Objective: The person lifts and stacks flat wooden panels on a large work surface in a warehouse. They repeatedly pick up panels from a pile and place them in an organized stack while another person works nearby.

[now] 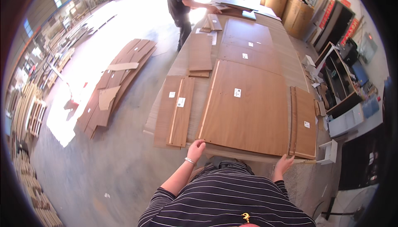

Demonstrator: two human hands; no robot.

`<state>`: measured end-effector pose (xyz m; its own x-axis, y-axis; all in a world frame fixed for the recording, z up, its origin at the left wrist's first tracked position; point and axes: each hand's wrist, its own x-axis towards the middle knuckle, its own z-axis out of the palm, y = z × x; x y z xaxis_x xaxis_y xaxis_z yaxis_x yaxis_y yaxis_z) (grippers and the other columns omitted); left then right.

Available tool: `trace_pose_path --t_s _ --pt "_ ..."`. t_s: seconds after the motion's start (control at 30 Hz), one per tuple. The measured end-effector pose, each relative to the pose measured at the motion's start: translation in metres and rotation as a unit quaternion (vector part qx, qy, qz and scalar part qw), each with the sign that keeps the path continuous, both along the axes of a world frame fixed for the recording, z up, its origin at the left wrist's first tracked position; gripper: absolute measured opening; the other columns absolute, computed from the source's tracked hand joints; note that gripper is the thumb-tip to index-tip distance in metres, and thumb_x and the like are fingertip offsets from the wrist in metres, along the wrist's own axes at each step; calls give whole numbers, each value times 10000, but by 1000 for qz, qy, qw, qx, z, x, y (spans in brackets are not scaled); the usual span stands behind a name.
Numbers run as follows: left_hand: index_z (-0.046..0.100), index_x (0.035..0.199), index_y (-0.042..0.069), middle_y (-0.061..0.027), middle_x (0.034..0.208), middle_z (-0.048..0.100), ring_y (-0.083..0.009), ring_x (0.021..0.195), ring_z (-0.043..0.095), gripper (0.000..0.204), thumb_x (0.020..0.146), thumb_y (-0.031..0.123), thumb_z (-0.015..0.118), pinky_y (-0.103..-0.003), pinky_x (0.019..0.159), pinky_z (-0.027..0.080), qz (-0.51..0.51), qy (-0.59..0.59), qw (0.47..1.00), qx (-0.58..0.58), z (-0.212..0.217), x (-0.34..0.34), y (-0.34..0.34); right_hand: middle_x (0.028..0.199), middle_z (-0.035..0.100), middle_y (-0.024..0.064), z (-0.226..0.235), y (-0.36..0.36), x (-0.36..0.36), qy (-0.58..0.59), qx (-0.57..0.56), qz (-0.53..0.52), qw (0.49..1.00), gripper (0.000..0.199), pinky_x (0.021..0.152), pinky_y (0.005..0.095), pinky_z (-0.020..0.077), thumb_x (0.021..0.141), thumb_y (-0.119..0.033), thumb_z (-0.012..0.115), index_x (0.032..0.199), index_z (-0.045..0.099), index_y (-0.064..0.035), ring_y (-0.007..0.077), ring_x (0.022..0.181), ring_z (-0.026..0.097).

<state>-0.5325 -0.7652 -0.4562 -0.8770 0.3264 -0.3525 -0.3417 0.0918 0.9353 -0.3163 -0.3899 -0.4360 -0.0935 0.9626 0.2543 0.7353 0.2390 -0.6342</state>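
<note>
Right now both hands sit at the near edge of the large veneer sheet (244, 107), the broad brown panel lying flat on the long worktable (290, 57). The left hand (196, 148) curls its fingers over that near edge close to the sheet's left corner; the right hand (284, 163) rests with fingers loosely spread against the same edge near its right corner. Neither hand appears to have lifted the sheet, which lies flush on the paler stack beneath it.

Judging by its look, the sheet is thin, wide and light, so it will likely flex and sag in the middle if raised by one edge alone, and its corners and grain lines could split if bent sharply. Its face seems smooth, so a pinch from above and below at each near corner, hands kept wide apart as they are, should give the best control.

Left of the sheet lie two narrow veneer strips (176, 111), each with a small white label. Right of it lies another narrow panel (304, 123). Beyond the sheet's far edge more panels run up the table, where a person in dark clothes (179, 7) reaches over them. On the floor, well left of the sheet, lies a fan of veneer offcuts (120, 82).
</note>
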Motion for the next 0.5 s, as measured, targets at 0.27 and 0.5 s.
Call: trace_pose_path --t_s 0.27,0.5 --pt "397 1193 -16 -212 1129 479 -347 1040 463 604 762 368 570 -396 900 367 22 273 874 -401 2 -76 53 1279 351 214 -6 30 -54 -73 41 64 994 536 985 433 268 827 -227 516 1260 319 19 358 1183 338" --pt "484 1106 -27 -228 1084 529 -359 1032 481 562 808 450 478 -426 878 385 8 145 885 -442 12 -85 64 1141 499 188 19 37 -63 -208 -59 52 975 517 882 435 368 832 -378 490 1177 425 2 346 1049 466"
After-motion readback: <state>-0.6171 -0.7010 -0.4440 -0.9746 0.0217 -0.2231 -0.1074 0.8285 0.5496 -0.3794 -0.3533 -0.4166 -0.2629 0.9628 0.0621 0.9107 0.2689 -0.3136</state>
